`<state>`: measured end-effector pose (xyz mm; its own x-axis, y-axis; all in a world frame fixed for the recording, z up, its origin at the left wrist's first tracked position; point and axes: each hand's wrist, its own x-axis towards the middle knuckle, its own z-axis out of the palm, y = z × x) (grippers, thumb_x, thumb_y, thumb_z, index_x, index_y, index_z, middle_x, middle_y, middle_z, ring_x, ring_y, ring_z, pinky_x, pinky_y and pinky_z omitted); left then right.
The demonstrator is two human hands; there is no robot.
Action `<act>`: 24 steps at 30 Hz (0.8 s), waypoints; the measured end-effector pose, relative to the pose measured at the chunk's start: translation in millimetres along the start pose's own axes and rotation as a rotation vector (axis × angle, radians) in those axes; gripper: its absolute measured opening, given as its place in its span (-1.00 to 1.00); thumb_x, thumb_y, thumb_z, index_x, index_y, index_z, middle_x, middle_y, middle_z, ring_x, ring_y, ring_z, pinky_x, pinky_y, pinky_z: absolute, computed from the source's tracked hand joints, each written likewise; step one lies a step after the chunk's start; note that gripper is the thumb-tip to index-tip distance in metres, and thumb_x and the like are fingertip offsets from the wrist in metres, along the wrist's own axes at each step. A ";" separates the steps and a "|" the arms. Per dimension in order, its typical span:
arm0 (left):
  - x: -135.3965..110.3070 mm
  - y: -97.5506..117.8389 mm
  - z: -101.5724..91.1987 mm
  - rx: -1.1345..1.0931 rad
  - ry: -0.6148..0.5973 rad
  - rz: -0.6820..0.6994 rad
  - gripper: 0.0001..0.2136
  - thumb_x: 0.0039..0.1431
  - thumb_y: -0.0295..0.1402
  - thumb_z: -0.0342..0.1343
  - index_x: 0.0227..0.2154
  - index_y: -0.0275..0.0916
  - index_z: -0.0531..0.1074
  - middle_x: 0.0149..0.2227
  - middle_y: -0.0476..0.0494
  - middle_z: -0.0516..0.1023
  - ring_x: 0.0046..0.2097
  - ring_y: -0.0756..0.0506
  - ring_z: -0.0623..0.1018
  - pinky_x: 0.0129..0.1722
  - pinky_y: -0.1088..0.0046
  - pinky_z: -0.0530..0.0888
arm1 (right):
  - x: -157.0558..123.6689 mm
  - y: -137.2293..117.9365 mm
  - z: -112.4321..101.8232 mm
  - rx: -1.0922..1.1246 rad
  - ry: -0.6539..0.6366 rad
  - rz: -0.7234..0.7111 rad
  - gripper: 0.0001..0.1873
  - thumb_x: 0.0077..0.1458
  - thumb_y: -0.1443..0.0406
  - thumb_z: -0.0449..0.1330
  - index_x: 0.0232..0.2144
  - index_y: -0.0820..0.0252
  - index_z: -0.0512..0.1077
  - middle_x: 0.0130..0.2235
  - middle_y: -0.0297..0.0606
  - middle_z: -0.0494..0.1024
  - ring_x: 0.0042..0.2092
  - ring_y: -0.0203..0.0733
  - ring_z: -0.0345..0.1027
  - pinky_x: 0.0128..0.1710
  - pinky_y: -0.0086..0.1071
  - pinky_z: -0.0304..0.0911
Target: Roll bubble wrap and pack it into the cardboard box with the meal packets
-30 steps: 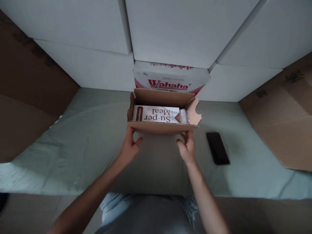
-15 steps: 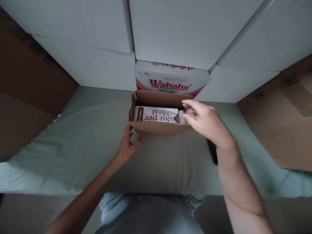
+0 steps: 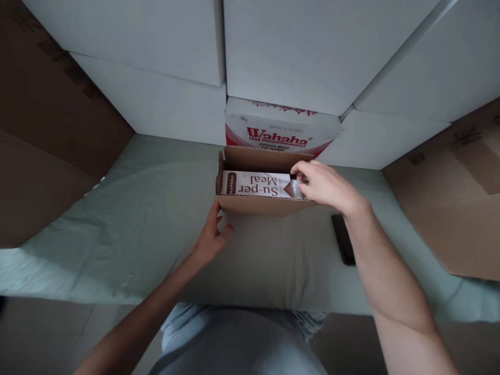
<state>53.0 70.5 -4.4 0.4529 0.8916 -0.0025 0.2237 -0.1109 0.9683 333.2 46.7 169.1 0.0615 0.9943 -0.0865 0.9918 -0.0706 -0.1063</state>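
Observation:
An open cardboard box [image 3: 269, 205] stands on the green cloth. Inside it lies a white carton [image 3: 258, 184] printed "Su-per Meal", its lettering upside down from here. Clear plastic, like bubble wrap [image 3: 297, 188], fills the right end beside the carton. My right hand [image 3: 318, 182] reaches over that end, its curled fingers closed at the bubble wrap; the fingertips are partly hidden. At the box's front left corner, my left hand [image 3: 213, 232] touches the cardboard with its forefinger, the thumb and other fingers apart.
Behind the box stands a Wahaha water carton [image 3: 279, 127], with stacked white boxes [image 3: 289, 47] around and above it. Large brown cartons flank both sides, one left [image 3: 54, 120] and one right [image 3: 453, 208]. A black phone-like object [image 3: 342, 239] lies by my right forearm.
My right hand has lowered into the right end of the box, its fingers closing in at the bubble wrap. My left hand stays at the corner. The view has shifted slightly.

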 end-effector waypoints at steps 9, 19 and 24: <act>11.0 11.3 12.8 -0.070 0.051 0.008 -0.30 0.06 -0.28 0.04 0.25 -0.10 -0.11 0.28 -0.23 0.03 0.27 -0.22 0.15 0.19 0.08 0.23 | -10.5 -2.8 6.3 0.118 0.377 -0.105 -0.68 -0.05 0.47 0.00 -0.26 0.18 0.44 -0.25 -0.24 0.51 -0.31 -0.21 0.35 -0.30 -0.34 0.24; 6.5 23.8 14.8 -0.057 0.233 0.104 -0.37 0.07 -0.33 0.06 0.21 -0.10 0.00 0.25 -0.22 0.03 0.24 -0.21 0.15 0.12 0.16 0.30 | -99.4 -29.2 29.3 0.443 1.101 0.097 -0.35 0.08 0.38 0.09 0.22 -0.09 0.11 -0.20 -0.23 0.43 -0.22 -0.10 0.35 -0.30 -0.23 0.31; -37.2 37.3 2.4 -0.091 0.108 0.089 -0.80 0.20 -0.28 -0.02 -0.16 -0.15 0.41 -0.07 -0.14 0.39 -0.01 -0.13 0.40 -0.02 0.28 0.37 | -153.7 -55.2 112.6 0.594 0.883 0.105 -0.65 0.00 0.41 0.13 -0.17 -0.09 0.44 -0.26 -0.26 0.42 -0.23 -0.05 0.37 -0.31 -0.17 0.32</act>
<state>46.6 32.1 31.2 0.3713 0.9224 0.1063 0.1059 -0.1558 0.9821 256.4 -111.1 76.8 0.4386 0.6694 0.5996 0.7783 0.0506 -0.6259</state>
